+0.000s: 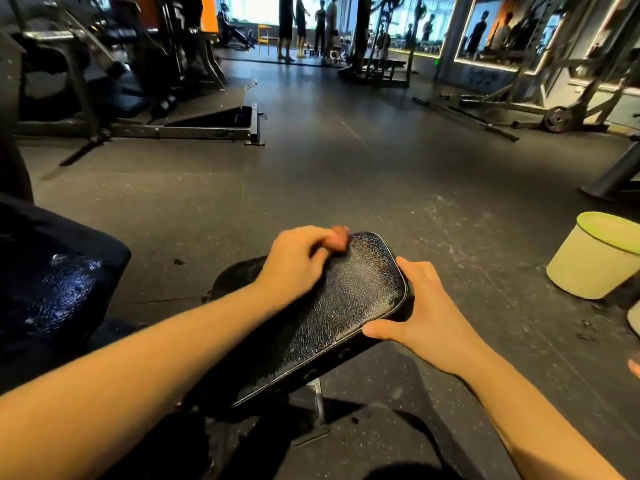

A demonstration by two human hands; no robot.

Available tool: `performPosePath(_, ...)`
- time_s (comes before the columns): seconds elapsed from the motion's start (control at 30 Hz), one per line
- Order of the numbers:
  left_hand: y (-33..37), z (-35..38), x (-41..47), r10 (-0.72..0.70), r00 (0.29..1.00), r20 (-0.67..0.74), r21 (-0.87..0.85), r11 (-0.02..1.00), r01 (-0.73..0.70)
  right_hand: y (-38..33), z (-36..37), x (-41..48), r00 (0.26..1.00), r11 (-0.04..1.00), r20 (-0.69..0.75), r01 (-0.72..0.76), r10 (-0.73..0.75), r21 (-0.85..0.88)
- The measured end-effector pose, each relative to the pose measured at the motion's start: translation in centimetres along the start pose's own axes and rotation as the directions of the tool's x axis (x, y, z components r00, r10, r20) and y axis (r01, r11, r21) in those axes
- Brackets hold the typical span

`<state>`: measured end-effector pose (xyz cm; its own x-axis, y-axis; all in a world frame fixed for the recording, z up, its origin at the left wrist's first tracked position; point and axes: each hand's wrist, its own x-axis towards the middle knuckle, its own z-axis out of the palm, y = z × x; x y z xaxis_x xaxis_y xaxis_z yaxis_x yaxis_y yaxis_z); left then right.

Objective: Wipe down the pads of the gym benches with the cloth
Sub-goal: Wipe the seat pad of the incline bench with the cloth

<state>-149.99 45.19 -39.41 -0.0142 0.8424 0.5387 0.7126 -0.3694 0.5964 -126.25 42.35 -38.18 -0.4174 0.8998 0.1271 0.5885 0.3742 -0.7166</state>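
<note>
Bucket (588, 261) on floor (346, 185), right of pad (346, 306)

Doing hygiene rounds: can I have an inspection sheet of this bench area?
Surface: pad, black, cracked, shiny.
Job's things: brownish bit at the left fingertips, blurred, maybe the cloth.
Clutter: bucket on the floor at right; second pad at left, wet-looking.
Grippers: left hand with fingers curled at the pad's far end; right hand grips the pad's edge.
Cables: nothing seen.
Surroundings: dusty floor, machines, people far off.
</note>
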Motion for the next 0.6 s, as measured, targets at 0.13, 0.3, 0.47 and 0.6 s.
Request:
performPosePath(0.13, 3.9, 2.6, -0.9, 0.057, 0.998, 0.006, -0.075, 0.996, -0.056, 0.1, 0.1, -0.1, 1.0, 1.0, -0.008, 0.017, -0.017, 0.012)
performPosePath(0.3, 3.1, 2.4, 1.1, 0.026, 0.999, -0.024, -0.076, 0.997, -0.027, 0.2, 0.3, 0.3, 0.999, 0.998, -0.033, 0.036, -0.034, 0.048)
performPosePath(0.47, 5.4, 4.5, -1.2, 0.12, 0.993, 0.021, -0.145, 0.983, -0.116, 0.7, 0.4, 0.1, 0.999, 0.998, -0.048, 0.017, -0.014, 0.06)
performPosePath(0.6, 3.4, 3.3, 2.1, 0.058, 0.998, 0.033, -0.05, 0.997, -0.056, 0.6, 0.3, 0.2, 0.999, 0.997, -0.034, 0.029, -0.026, 0.074)
